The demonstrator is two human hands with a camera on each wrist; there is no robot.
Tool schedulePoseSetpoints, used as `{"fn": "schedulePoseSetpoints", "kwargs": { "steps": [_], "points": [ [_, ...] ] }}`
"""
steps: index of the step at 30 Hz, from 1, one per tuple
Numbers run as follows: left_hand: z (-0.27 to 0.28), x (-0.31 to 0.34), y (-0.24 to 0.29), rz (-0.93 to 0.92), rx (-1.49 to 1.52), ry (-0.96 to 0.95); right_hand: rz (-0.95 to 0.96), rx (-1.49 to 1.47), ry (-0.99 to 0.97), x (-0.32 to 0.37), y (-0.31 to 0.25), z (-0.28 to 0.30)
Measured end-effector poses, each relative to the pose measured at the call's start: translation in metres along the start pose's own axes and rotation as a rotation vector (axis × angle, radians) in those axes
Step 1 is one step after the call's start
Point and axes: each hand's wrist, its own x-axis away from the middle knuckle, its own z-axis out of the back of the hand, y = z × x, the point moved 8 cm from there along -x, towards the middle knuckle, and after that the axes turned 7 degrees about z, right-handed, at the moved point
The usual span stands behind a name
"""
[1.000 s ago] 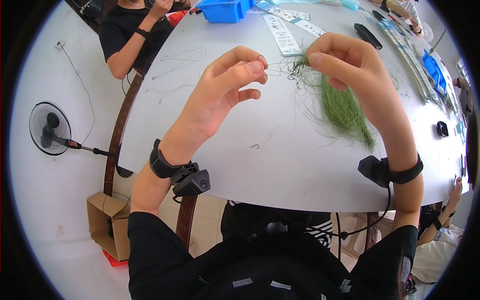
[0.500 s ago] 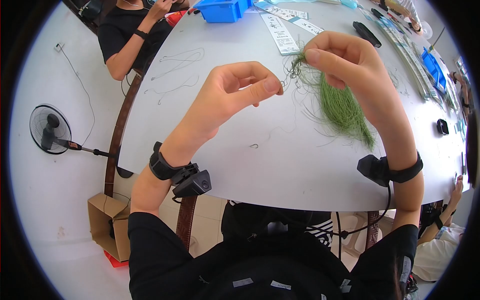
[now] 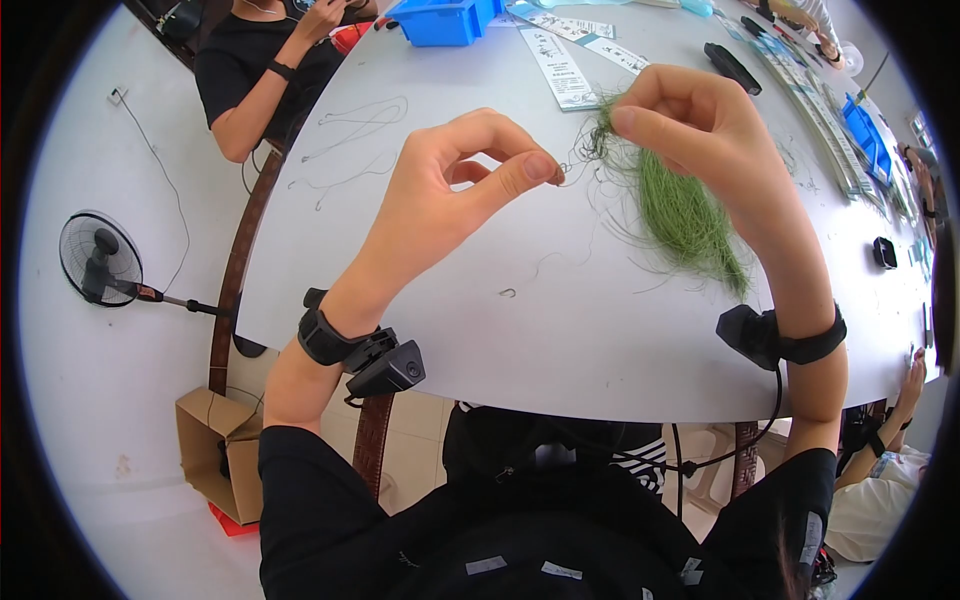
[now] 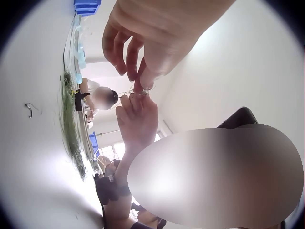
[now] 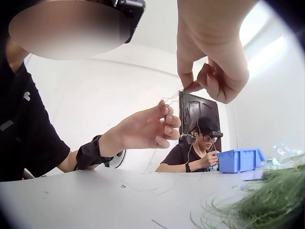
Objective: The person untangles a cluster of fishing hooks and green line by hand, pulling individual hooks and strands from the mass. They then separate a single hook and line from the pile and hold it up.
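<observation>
In the head view, my left hand (image 3: 450, 185) pinches thin fishing line between thumb and forefinger, with a small loop at the fingertips. Opposite it, my right hand (image 3: 690, 120) pinches the top of a tangle of dark hooks and line (image 3: 594, 142). Fine strands (image 5: 172, 97) run between both hands' fingertips in the right wrist view. Below the right hand lies a bundle of green line (image 3: 685, 225). A single fish hook (image 3: 508, 293) with pale line rests on the table nearer my body.
More hooked lines (image 3: 345, 180) lie on the table's left. Printed paper cards (image 3: 560, 70) and a blue bin (image 3: 440, 25) are at the back. A black tool-like object (image 3: 733, 68) lies beyond the right hand. Another person (image 3: 265, 80) sits at the far left.
My left hand has lowered and shifted right, bringing its thumb and forefinger closer to the tangle, and the strands stretched between the hands have slackened. My right hand stays nearly in place.
</observation>
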Motion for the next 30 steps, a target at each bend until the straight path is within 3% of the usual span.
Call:
{"fn": "schedulePoseSetpoints", "kwargs": {
  "steps": [10,13,16,19,22,25,30],
  "points": [
    [0.009,-0.001,0.002,-0.001,-0.115,0.057,-0.028,0.08,-0.016,-0.002,0.004,0.001],
    [0.008,-0.002,-0.013,0.156,0.068,-0.037,-0.044,0.035,-0.035,-0.001,0.0,0.0],
    [-0.005,-0.001,-0.019,0.288,0.476,-0.2,-0.05,0.008,-0.049,0.002,-0.002,-0.004],
    [-0.015,0.002,-0.032,0.458,0.779,-0.134,-0.088,-0.054,-0.067,0.003,0.001,-0.008],
    [-0.022,-0.001,-0.03,0.444,0.809,-0.132,-0.111,-0.11,-0.089,0.003,0.004,-0.011],
    [-0.012,-0.001,-0.037,0.386,0.472,-0.057,-0.121,-0.128,-0.088,0.004,0.005,-0.012],
    [0.011,-0.001,-0.006,0.083,0.077,0.092,-0.151,-0.133,-0.084,0.005,0.009,-0.014]
  ]
}}
